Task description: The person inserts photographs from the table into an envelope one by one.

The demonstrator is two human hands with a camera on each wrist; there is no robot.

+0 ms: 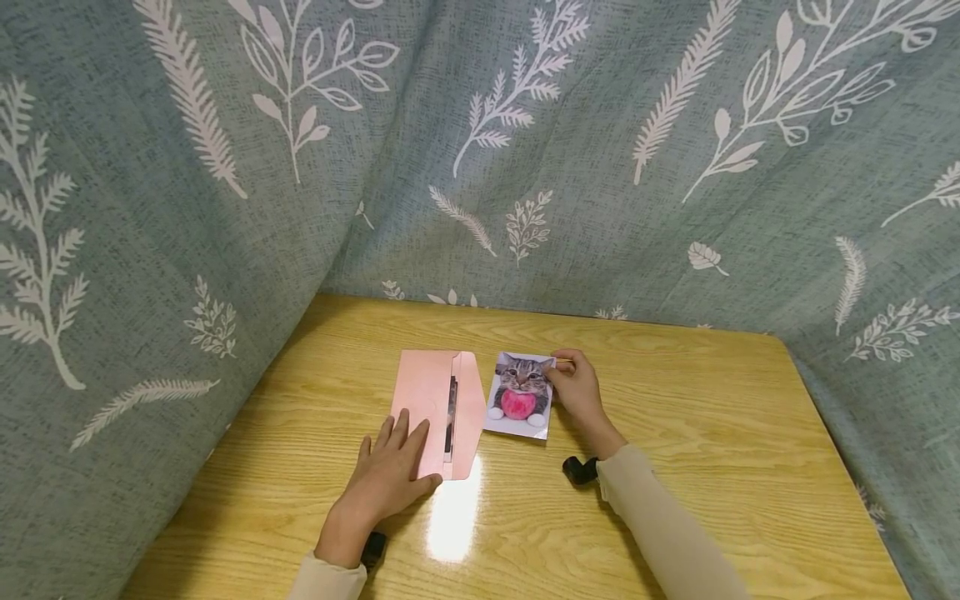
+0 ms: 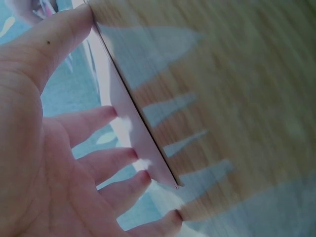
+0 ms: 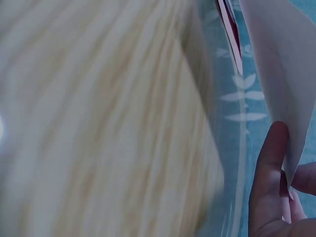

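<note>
A pink envelope (image 1: 418,379) lies on the wooden table, its pointed flap folded out to the right. Through the envelope's slit the dark and pale edge of a photo (image 1: 450,425) shows. My left hand (image 1: 388,477) rests on the envelope's lower part with fingers spread; in the left wrist view fingertips of this hand (image 2: 54,163) touch its surface. Just right of the flap, my right hand (image 1: 581,396) pinches a photo of a cat with a pink round thing (image 1: 519,405) by its right side. The right wrist view shows the photo's pale back (image 3: 279,64) between thumb and fingers.
The wooden table (image 1: 675,417) reaches back to a green-blue curtain (image 1: 450,125) with white leaf prints, which hangs behind and along both sides. Black wrist straps or cameras (image 1: 580,471) sit at both wrists. A bright glare spot (image 1: 453,521) lies on the table.
</note>
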